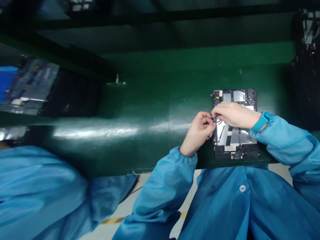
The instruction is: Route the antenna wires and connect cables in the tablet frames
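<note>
The opened tablet (236, 140) lies flat on a glossy green workbench (150, 96), close to its front edge. The left hand (197, 130) and right hand (235, 115) meet in a narrow pinch on a small dark part (214, 119) at the tablet's side. Farther left sit a blue bin (7, 83) and blurred gray panels (32, 86). A co-worker's blue sleeve (37, 190) shows beyond the bench's edge, near a pale floor (112, 211) with yellow-and-black tape (112, 220).

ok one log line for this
left hand: fingers at open tablet frame edge | right hand: fingertips at same edge | frame flat on green bench mat | co-worker in blue smock
</note>
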The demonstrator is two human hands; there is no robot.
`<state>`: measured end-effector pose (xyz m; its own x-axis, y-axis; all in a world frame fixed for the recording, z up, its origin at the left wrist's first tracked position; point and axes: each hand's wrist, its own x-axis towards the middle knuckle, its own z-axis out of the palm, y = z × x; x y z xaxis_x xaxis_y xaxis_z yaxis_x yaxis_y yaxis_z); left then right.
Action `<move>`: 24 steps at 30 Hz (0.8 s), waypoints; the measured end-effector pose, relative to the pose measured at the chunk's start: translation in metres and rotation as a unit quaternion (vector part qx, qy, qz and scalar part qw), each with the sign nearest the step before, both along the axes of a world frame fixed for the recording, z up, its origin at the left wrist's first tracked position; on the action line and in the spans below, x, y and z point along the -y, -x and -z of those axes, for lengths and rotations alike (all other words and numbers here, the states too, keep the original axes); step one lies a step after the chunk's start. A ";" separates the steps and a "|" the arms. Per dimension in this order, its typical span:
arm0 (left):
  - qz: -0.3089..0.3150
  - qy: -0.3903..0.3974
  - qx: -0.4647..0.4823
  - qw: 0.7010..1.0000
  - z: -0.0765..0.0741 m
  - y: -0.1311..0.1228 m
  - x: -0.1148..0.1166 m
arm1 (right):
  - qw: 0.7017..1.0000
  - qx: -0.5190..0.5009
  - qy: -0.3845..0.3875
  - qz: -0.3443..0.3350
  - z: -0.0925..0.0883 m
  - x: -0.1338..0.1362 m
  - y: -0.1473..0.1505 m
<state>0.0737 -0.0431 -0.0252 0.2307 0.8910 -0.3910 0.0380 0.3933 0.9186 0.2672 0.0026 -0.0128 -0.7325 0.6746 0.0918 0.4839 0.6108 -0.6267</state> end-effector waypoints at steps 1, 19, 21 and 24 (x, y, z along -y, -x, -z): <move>-0.005 -0.003 -0.002 1.000 0.000 -0.001 0.000 | 1.000 -0.004 0.000 0.000 0.001 0.000 0.000; 0.096 -0.031 -0.123 0.987 -0.004 0.000 -0.035 | 0.997 -0.033 -0.018 0.069 0.013 -0.012 0.002; 0.110 -0.031 -0.120 0.986 -0.003 0.002 -0.036 | 0.997 -0.041 -0.015 0.069 0.014 -0.013 0.003; 0.124 -0.035 -0.108 0.986 -0.001 0.004 -0.037 | 0.997 -0.052 -0.012 0.064 0.014 -0.013 0.004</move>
